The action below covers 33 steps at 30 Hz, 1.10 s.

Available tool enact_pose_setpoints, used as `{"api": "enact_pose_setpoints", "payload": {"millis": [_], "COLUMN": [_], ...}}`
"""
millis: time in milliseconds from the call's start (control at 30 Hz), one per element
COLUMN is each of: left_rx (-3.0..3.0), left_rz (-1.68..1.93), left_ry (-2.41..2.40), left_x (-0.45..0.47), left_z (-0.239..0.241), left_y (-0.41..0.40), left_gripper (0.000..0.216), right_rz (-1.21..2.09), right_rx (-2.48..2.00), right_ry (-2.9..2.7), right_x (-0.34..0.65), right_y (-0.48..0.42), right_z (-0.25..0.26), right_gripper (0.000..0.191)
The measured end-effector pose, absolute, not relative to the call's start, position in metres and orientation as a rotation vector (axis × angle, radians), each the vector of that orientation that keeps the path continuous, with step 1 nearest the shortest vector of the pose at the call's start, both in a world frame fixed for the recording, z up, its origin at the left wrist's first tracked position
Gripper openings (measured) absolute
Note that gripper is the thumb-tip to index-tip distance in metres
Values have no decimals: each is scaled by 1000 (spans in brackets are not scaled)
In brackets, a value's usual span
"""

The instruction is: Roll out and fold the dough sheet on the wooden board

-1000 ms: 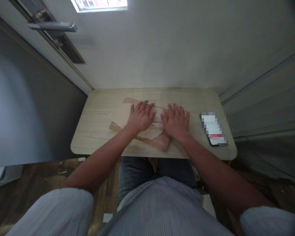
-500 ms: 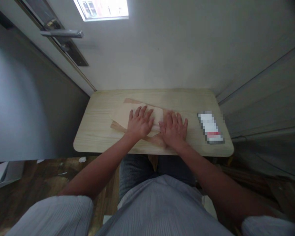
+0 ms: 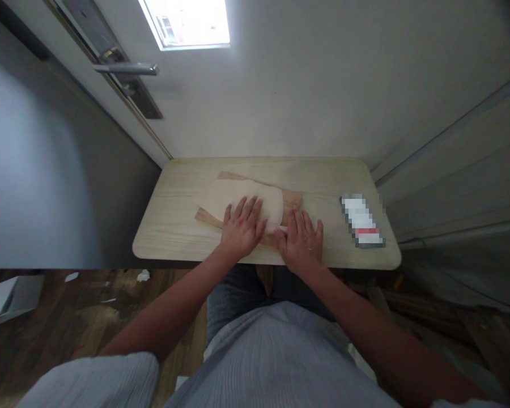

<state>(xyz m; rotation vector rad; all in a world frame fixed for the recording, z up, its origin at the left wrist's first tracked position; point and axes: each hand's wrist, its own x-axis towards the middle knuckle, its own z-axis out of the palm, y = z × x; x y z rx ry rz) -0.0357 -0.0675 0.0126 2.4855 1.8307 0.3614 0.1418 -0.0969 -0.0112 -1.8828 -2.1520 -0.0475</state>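
A pale, flat sheet of dough (image 3: 238, 201) lies on a brown wooden board (image 3: 292, 198) in the middle of a small light-wood table (image 3: 178, 226). My left hand (image 3: 241, 226) rests flat on the near edge of the dough, fingers spread. Just to its right, my right hand (image 3: 300, 241) lies flat on the board and table, fingers stretched out, a ring on one finger. A thin pale roller-like piece (image 3: 281, 229) shows between the two hands. Neither hand grips anything.
A phone (image 3: 361, 221) lies on the right part of the table. A white wall rises behind the table, with a door and metal handle (image 3: 127, 69) at upper left. Dark wooden floor with scraps shows at lower left. My knees are under the table's near edge.
Both hands have slid toward me across the dough, uncovering more of it. The view has tilted slightly upward.
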Motion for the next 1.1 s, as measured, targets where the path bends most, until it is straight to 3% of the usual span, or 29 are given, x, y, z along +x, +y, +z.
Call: {"api": "enact_pose_setpoints", "payload": {"millis": [333,667,1100], "left_rx": [2510,2472,2459], "left_rz": [333,283,298], "left_ry": [1828,1871,1814], "left_x": [-43,-24,-16], "left_z": [3,18,9], "left_y": [-94,-13,80], "left_gripper": [60,55,54], "right_rz": [-33,-45,193], "right_rx": [-1823,-1925,-2105], "right_ry": [-2159,-2144,-2016], "right_x": [140,147,160], "right_y": [-130,-45,58], "right_z": [-11,-1,3], "right_gripper": [67,57,62]}}
